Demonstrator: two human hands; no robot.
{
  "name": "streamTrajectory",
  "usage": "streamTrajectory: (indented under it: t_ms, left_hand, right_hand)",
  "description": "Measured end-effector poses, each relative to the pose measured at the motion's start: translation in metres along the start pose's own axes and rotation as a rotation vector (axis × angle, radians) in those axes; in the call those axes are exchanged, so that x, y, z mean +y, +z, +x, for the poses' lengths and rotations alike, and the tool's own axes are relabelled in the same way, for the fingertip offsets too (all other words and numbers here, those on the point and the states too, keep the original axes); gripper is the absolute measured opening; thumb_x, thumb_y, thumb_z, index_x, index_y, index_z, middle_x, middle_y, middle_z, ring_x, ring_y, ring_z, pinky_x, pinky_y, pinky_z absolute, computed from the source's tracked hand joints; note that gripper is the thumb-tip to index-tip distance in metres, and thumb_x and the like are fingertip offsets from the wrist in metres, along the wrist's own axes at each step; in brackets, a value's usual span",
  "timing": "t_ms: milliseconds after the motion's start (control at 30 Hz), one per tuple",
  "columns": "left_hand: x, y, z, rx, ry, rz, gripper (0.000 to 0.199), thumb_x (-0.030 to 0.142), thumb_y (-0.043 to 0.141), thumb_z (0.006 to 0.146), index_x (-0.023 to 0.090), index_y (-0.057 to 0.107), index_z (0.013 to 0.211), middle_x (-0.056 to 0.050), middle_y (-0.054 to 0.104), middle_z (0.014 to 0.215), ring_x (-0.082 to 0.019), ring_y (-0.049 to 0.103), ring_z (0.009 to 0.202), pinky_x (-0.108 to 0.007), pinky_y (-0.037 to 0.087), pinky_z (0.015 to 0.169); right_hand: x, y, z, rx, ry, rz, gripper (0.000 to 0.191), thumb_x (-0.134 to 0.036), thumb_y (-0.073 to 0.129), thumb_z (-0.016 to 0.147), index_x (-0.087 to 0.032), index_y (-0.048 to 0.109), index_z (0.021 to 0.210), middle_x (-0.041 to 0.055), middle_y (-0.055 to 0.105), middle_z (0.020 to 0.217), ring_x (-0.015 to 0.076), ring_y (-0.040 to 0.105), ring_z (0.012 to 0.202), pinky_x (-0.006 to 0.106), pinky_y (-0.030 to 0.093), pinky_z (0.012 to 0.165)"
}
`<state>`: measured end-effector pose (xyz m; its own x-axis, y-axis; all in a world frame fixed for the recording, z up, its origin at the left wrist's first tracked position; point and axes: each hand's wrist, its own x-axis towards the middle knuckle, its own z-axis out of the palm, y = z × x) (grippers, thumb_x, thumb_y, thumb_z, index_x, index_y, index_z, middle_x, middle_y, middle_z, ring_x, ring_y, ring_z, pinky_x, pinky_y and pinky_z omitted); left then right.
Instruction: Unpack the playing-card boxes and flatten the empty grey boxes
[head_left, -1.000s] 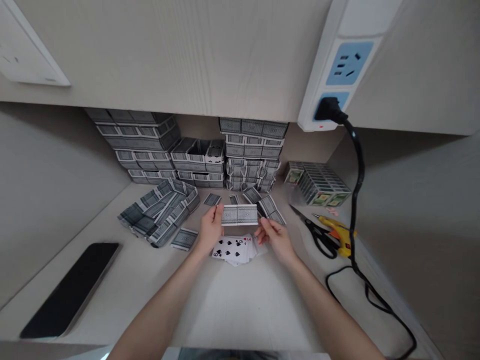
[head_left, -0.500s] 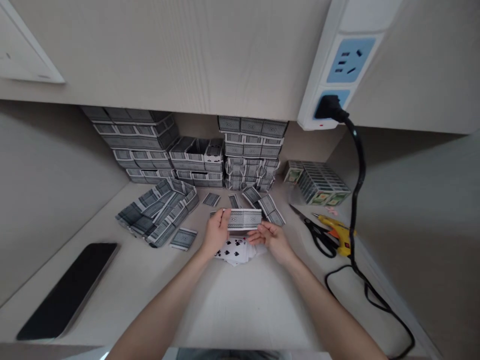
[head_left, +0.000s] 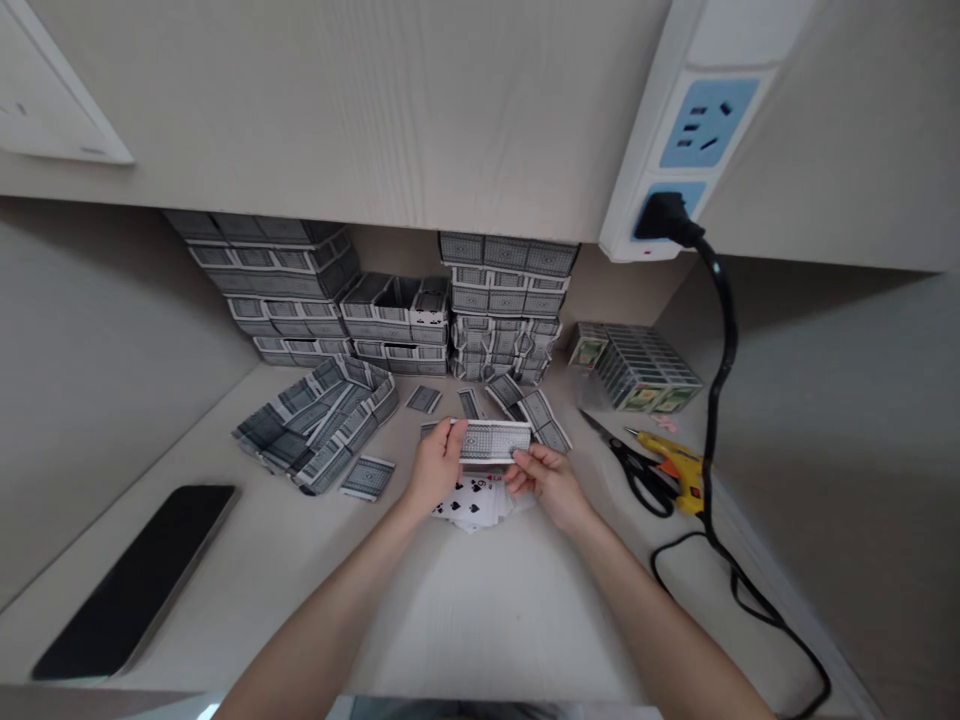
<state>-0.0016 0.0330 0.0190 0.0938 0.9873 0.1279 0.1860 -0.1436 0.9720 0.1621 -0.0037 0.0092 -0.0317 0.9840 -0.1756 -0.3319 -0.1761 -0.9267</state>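
A strip of grey-backed playing cards [head_left: 495, 441] is held level above the desk, its patterned side showing. My left hand [head_left: 436, 465] grips its left end between thumb and fingers. At the lower right corner, the fingers of my right hand [head_left: 546, 480] pinch the strip. Below lies a loose pile of face-up cards [head_left: 474, 503], spades among them, partly covered by the hands. Folded card pieces [head_left: 545, 419] rest just behind the strip on the right, and a single grey card piece [head_left: 367, 478] lies to the left.
An open card-built tray [head_left: 315, 420] sits at left, before stacked card blocks [head_left: 397, 325]. A black phone [head_left: 139, 580] lies front left. Scissors [head_left: 643, 475], a yellow glue gun [head_left: 684, 470], boxed decks [head_left: 645, 365] and a black cable [head_left: 716, 400] occupy the right.
The held strip has shifted slightly right. My right hand's fingers have drawn together at its lower right corner, where they were more spread before.
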Motion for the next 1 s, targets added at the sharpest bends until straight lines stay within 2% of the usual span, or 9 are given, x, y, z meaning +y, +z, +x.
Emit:
streamTrajectory:
  t_ms: [167, 267, 400, 533, 667, 800, 1000]
  left_hand:
    - [0.003, -0.002, 0.000, -0.023, -0.014, -0.027, 0.035, 0.050, 0.038, 0.080, 0.018, 0.042, 0.065, 0.009, 0.036, 0.043, -0.007, 0.038, 0.030, -0.018, 0.029, 0.031]
    - [0.004, -0.006, 0.001, -0.047, -0.026, -0.011, 0.038, 0.051, 0.035, 0.080, 0.018, 0.048, 0.070, 0.008, 0.041, 0.039, -0.008, 0.041, 0.031, -0.019, 0.032, 0.035]
    - [0.001, -0.014, 0.006, -0.042, 0.012, -0.002, 0.043, 0.051, 0.029, 0.083, 0.016, 0.054, 0.085, 0.005, 0.047, 0.042, -0.010, 0.044, 0.035, -0.020, 0.034, 0.038]
    - [-0.006, -0.024, 0.014, 0.032, 0.090, 0.198, 0.036, 0.045, 0.036, 0.082, 0.016, 0.057, 0.088, 0.000, 0.057, 0.056, -0.012, 0.054, 0.049, -0.022, 0.041, 0.050]
    - [-0.009, -0.029, 0.018, 0.065, 0.148, 0.435, 0.027, 0.038, 0.041, 0.081, 0.018, 0.057, 0.086, -0.004, 0.064, 0.075, -0.015, 0.059, 0.066, -0.025, 0.042, 0.062]
    - [-0.009, -0.030, 0.017, 0.038, 0.194, 0.587, 0.023, 0.034, 0.040, 0.081, 0.019, 0.058, 0.085, -0.005, 0.064, 0.079, -0.017, 0.058, 0.071, -0.026, 0.041, 0.064]
    - [-0.010, -0.030, 0.017, 0.035, 0.265, 0.723, 0.022, 0.030, 0.041, 0.081, 0.019, 0.060, 0.084, -0.005, 0.063, 0.076, -0.018, 0.056, 0.073, -0.028, 0.040, 0.067]
  right_hand:
    - [-0.005, -0.001, -0.002, -0.006, -0.003, 0.010, 0.029, -0.040, 0.069, 0.061, -0.015, 0.055, 0.056, -0.0003, 0.062, 0.049, 0.0075, 0.048, 0.032, 0.018, 0.035, 0.032]
    - [-0.007, -0.001, -0.001, 0.029, -0.039, 0.057, 0.027, -0.038, 0.068, 0.063, -0.015, 0.056, 0.058, 0.0008, 0.063, 0.052, 0.0073, 0.048, 0.035, 0.019, 0.035, 0.034]
    - [-0.015, -0.010, 0.002, 0.144, -0.132, 0.212, 0.022, -0.035, 0.067, 0.066, -0.017, 0.056, 0.062, 0.0013, 0.067, 0.063, 0.0062, 0.049, 0.038, 0.018, 0.038, 0.037]
    - [-0.024, -0.024, 0.006, 0.252, -0.204, 0.288, 0.016, -0.032, 0.065, 0.067, -0.019, 0.057, 0.068, 0.0020, 0.069, 0.077, 0.0060, 0.047, 0.039, 0.019, 0.037, 0.036]
    - [-0.024, -0.030, 0.009, 0.304, -0.188, 0.245, 0.016, -0.032, 0.063, 0.067, -0.018, 0.060, 0.074, 0.0035, 0.069, 0.075, 0.0060, 0.046, 0.037, 0.020, 0.036, 0.035]
    - [-0.019, -0.029, 0.011, 0.280, -0.142, 0.191, 0.020, -0.034, 0.064, 0.067, -0.016, 0.063, 0.077, 0.0034, 0.068, 0.070, 0.0069, 0.047, 0.038, 0.021, 0.035, 0.035]
    - [-0.019, -0.028, 0.009, 0.152, -0.108, 0.135, 0.026, -0.038, 0.065, 0.066, -0.016, 0.062, 0.078, -0.0003, 0.062, 0.058, 0.0070, 0.048, 0.038, 0.020, 0.037, 0.035]
